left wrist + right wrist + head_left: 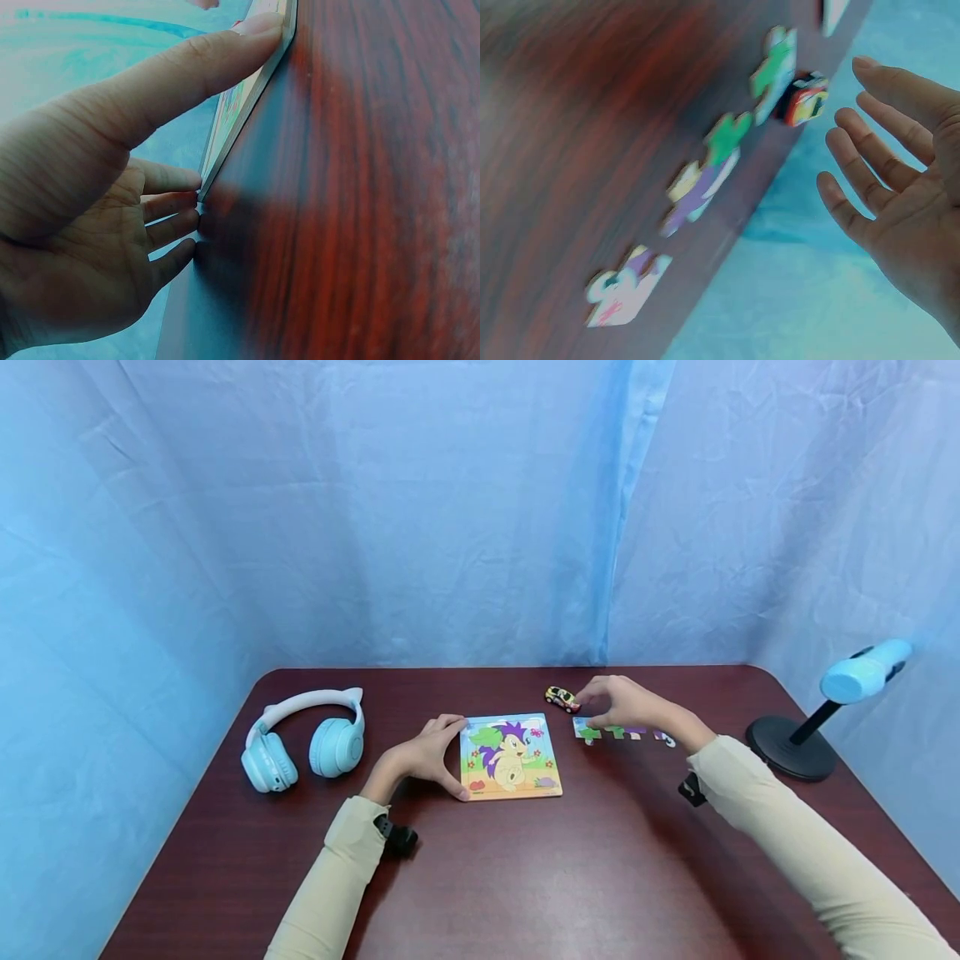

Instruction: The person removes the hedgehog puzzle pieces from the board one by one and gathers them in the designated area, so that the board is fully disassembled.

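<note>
On the worktop (525, 877), the puzzle board (512, 758) is touched at its left edge by the left hand (429, 755) — fingers spread wide, nothing gripped. Above the puzzle pieces (695, 186), the right hand (632, 703) is held empty, fingers loosely parted.

From the head, looks forward and down over the surface (517, 877); from the wrists, closely at the puzzle board (517, 756) (left) and puzzle pieces (701, 184) (right), sharing each with the head.
</note>
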Available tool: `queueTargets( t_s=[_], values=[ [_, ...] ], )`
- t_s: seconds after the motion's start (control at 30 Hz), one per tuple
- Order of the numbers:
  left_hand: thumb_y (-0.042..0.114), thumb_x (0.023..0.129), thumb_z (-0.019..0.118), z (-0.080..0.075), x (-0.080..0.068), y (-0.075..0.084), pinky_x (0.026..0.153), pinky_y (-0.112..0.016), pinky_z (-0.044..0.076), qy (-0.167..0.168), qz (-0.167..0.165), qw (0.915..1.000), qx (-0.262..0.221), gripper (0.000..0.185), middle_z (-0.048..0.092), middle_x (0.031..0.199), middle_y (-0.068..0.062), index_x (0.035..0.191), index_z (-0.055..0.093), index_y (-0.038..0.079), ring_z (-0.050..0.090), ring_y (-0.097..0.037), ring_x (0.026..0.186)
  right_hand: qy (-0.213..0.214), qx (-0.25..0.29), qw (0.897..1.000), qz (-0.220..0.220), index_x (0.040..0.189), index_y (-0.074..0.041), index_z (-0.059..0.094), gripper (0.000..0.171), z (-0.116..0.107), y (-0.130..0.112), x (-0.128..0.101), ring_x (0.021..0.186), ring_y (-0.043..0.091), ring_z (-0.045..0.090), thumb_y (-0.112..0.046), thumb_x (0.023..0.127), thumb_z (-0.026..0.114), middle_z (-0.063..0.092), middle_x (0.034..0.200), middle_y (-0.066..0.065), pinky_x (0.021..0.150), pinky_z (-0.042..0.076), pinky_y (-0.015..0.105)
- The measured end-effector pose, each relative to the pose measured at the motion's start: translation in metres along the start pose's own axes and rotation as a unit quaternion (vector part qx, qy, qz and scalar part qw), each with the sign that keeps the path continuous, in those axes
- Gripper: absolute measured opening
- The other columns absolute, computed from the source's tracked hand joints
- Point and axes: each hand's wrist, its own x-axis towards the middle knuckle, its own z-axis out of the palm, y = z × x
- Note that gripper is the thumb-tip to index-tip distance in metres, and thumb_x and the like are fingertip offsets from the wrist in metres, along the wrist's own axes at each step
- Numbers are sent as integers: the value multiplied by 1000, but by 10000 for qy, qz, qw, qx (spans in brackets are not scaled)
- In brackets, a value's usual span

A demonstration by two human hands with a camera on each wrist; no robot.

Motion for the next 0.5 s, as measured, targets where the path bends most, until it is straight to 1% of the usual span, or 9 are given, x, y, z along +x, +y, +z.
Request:
queueTargets(
  t_s=[0.13,0.23,0.3,0.4,0.5],
  values=[
    [42,70,94,0,0,0,119,-52,34,-19,-4,10000,-13,123,24,164,-11,163,22,7,25,-32,148,-56,143,9998,-162,124,0,72,39,2,-15,6,111,37,65,-8,86,80,70,119,18,94,53,54],
    [42,70,94,0,1,1,119,-52,35,-37,-4,10000,-27,123,24,165,-11,163,22,8,25,-31,148,-81,168,9993,-325,123,0,72,39,6,-26,11,106,37,64,-9,87,80,69,118,18,90,54,54],
    [42,70,94,0,2,1,119,-52,35,-41,11,10000,-27,122,24,164,-11,163,22,7,25,-31,148,-122,257,9990,-341,123,0,72,39,10,-33,13,105,37,63,-9,86,81,68,118,18,90,54,54],
    [42,71,93,0,2,1,119,-52,35,-44,30,10000,-13,122,24,164,-11,163,22,7,25,-31,148,-227,356,9986,-314,124,-2,72,40,18,-40,17,107,35,63,-10,86,81,69,121,16,92,54,54],
    [42,70,94,0,2,2,118,-52,35,-33,37,10000,-16,121,24,164,-11,163,23,7,25,-31,147,-334,270,9981,-437,124,-3,73,40,26,-45,19,111,33,65,-11,86,81,71,121,14,95,55,51]
  ],
)
